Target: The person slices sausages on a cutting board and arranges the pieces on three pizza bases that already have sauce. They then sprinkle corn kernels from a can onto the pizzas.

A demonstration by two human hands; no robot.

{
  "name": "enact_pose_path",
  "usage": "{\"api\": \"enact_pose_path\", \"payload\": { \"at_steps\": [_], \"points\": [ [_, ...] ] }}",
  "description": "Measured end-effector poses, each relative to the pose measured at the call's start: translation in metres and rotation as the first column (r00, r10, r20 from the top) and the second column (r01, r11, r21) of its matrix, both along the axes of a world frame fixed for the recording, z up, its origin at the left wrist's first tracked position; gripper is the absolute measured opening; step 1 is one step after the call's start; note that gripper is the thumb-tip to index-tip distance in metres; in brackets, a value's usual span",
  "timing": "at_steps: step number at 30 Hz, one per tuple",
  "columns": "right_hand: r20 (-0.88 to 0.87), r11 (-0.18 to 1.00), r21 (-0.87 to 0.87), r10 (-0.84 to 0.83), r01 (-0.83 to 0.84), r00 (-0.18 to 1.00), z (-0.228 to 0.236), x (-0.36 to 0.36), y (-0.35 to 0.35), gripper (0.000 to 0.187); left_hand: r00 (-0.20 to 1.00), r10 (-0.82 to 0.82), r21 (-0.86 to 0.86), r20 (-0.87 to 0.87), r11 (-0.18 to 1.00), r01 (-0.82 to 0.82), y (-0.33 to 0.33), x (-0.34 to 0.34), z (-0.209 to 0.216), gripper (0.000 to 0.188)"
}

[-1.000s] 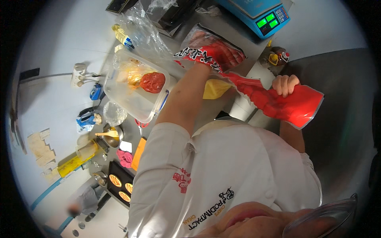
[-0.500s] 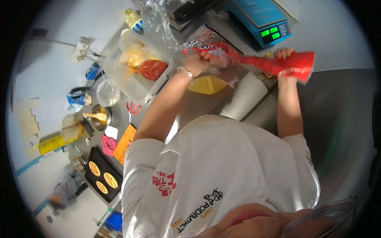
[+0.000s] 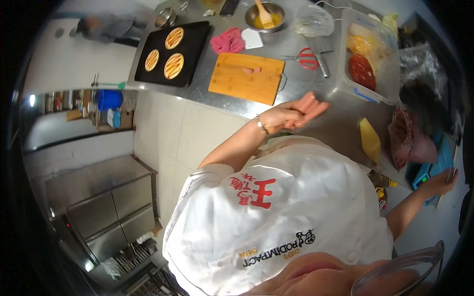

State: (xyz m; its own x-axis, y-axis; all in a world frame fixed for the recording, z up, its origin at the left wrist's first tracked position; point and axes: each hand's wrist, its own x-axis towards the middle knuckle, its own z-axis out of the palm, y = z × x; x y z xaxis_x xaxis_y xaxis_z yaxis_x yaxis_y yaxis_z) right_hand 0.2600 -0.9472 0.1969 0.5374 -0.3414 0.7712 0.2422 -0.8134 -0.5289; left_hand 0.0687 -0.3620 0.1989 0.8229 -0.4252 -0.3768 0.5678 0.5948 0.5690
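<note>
My left hand (image 3: 282, 117) is closed around a few pink sausages (image 3: 312, 106), which stick out past the fingers over the table's front edge. Left of it lies a wooden cutting board (image 3: 247, 79) with small sausage pieces (image 3: 253, 70) on it. At the far right my right hand (image 3: 441, 182) is held out beside the blue scale (image 3: 447, 154), fingers extended, with nothing visible in it. Between that hand and the plastic tub lies a clear and red plastic bag (image 3: 402, 138), with pink contents. A yellow-filled piping bag (image 3: 369, 140) rests left of it.
The clear tub (image 3: 340, 74) holds red and yellow bags. Red-handled scissors (image 3: 308, 58) and a cleaver (image 3: 322, 64) lie beside it. Farther left are a bowl with a brush (image 3: 265, 20), a pink cloth (image 3: 228, 41) and a black tray (image 3: 192, 54) with topped rounds. Another person (image 3: 106, 29) stands beyond.
My view has swung left. The red bag has left my hands and lies on the table; my left hand has moved toward the cutting board with sausages, while my right stays near the scale.
</note>
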Motion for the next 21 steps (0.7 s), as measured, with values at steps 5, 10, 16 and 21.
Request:
{"api": "enact_pose_path", "payload": {
  "at_steps": [5,10,16,21],
  "points": [
    [-0.241,0.736,0.088,0.669,-0.671,0.703,0.022,-0.072,0.243,0.027,0.971,0.237,0.224,-0.026,0.948,-0.226,0.093,-0.047,-0.049,0.041],
    [-0.468,0.289,0.031,0.85,-0.957,0.241,0.007,-0.11,0.421,0.026,0.901,0.428,0.63,0.064,0.683,-0.369,0.216,-0.058,-0.068,0.031],
    [-0.595,0.365,0.271,0.791,-0.891,0.142,-0.039,-0.143,0.549,0.029,0.858,0.395,0.845,0.329,0.284,-0.454,0.354,-0.032,-0.124,0.043],
    [-0.676,0.467,0.275,0.715,-0.84,0.176,-0.063,-0.17,0.614,0.028,0.899,-0.092,0.889,0.427,-0.139,-0.436,0.418,-0.031,-0.168,0.048]
  ]
}}
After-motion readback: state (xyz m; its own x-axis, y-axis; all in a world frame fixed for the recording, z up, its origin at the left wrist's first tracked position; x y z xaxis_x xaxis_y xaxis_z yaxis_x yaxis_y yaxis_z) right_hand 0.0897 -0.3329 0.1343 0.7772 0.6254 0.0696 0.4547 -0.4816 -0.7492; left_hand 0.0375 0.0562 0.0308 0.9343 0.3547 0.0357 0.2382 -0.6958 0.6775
